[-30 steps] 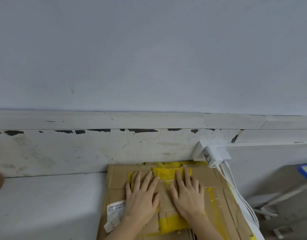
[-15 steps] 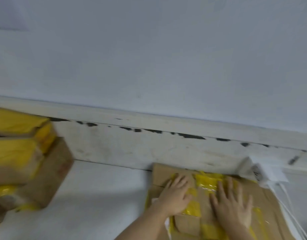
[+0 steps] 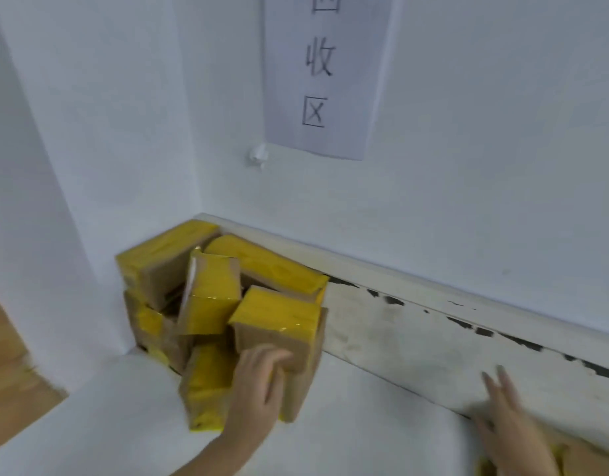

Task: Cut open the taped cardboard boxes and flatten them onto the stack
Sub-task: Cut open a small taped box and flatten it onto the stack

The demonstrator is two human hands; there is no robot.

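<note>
Several cardboard boxes wrapped in yellow tape are piled in the wall corner. The nearest taped box [image 3: 275, 319] sits tilted on top of the pile, above a lower box [image 3: 206, 389]. My left hand [image 3: 258, 383] reaches into the pile, its blurred fingers lying against the brown front face of that nearest box. My right hand [image 3: 509, 424] rests with straight, spread fingers on the edge of the flattened cardboard stack [image 3: 581, 458] at the bottom right, which is mostly out of view. No cutting tool is in sight.
A scuffed white skirting board [image 3: 416, 331] runs along the wall behind both hands. A paper sign [image 3: 327, 73] with black characters hangs above, with a small white hook [image 3: 256, 156] beside it. White floor [image 3: 347, 424] lies between pile and stack; wooden flooring [image 3: 7, 355] shows at left.
The view has swung left from the flattened stack to the box pile. My left hand left the stack and reached across to a taped box; my right hand stays on the stack.
</note>
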